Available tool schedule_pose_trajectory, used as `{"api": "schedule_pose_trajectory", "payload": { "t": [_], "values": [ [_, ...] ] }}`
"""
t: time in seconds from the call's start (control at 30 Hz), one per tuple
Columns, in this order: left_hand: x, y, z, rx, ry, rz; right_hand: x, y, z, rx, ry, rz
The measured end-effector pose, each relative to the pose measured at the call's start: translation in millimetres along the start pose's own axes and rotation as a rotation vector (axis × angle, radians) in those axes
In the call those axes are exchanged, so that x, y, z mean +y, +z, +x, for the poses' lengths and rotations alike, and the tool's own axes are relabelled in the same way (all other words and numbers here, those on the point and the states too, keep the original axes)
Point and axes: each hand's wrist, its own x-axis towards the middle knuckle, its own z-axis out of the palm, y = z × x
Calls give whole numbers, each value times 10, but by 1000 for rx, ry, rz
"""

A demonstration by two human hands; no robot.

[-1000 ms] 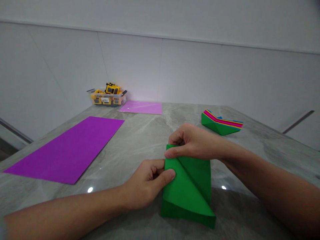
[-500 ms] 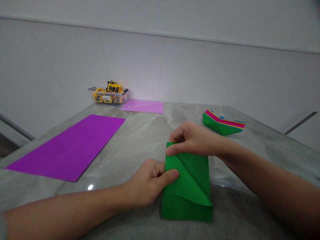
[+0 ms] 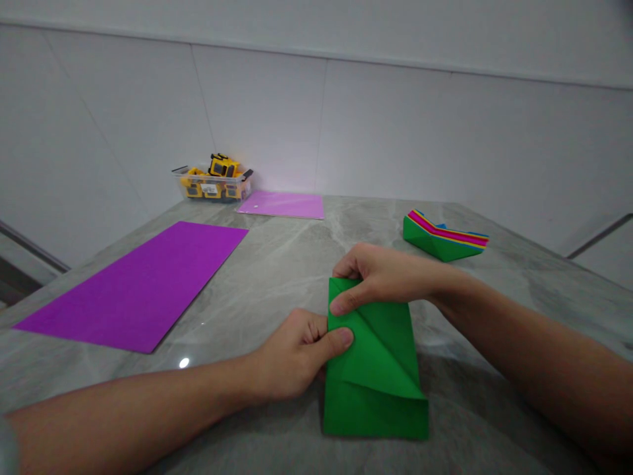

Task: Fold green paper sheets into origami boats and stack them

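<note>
A folded sheet of green paper [image 3: 376,369] is held just above or on the grey table in front of me; a slanting flap crosses its face. My left hand [image 3: 301,353] pinches its left edge, thumb on top and fingers curled beneath. At the upper left corner my right hand [image 3: 376,277] grips the paper, its thumb pressed on the face and its other fingers behind the top edge, partly hidden. Beyond my right hand stands a folded paper boat [image 3: 442,239], green with pink, yellow and blue stripes along its rim.
A large purple sheet [image 3: 143,287] lies on the marbled grey table [image 3: 277,264] to the left. At the back, a clear plastic box [image 3: 212,188] holds yellow toy vehicles, beside a pale pink pack of paper [image 3: 284,205]. A white wall [image 3: 395,125] rises behind.
My right thumb has slid slightly down and right on the green paper. The paper's lower end has shifted a little to the right. Both hands keep their hold.
</note>
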Motion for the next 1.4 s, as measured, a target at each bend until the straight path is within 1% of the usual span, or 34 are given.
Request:
{"api": "schedule_pose_trajectory", "payload": {
  "t": [0.17, 0.27, 0.6, 0.83, 0.9, 1.03, 1.17, 1.3, 1.4],
  "values": [
    [-20, -14, -1, -18, 1, -26, 8, 16, 16, 6, 12, 12],
    [-17, -16, 3, -6, 4, -31, 12, 18, 22, 5, 7, 21],
    [-4, -15, 1, 21, -7, -50, 24, 31, 11, 26, -63, 23],
    [38, -2, 16, 105, -26, -56, 21, 13, 7, 49, -88, 23],
    [41, -9, 18, 85, -46, -71, 29, 2, 5, 53, -83, 17],
    [38, -40, 18, -8, -112, -124, 63, -21, -8, 73, -65, 33],
    [25, -73, 13, -37, -87, -82, 76, -22, -12, 74, -63, 66],
    [7, -80, 5, -69, -68, -116, 61, 3, -3, 83, -90, 67],
    [-2, -77, 1, -67, -66, -123, 51, 28, 5, 92, -119, 80]
  ]
}}
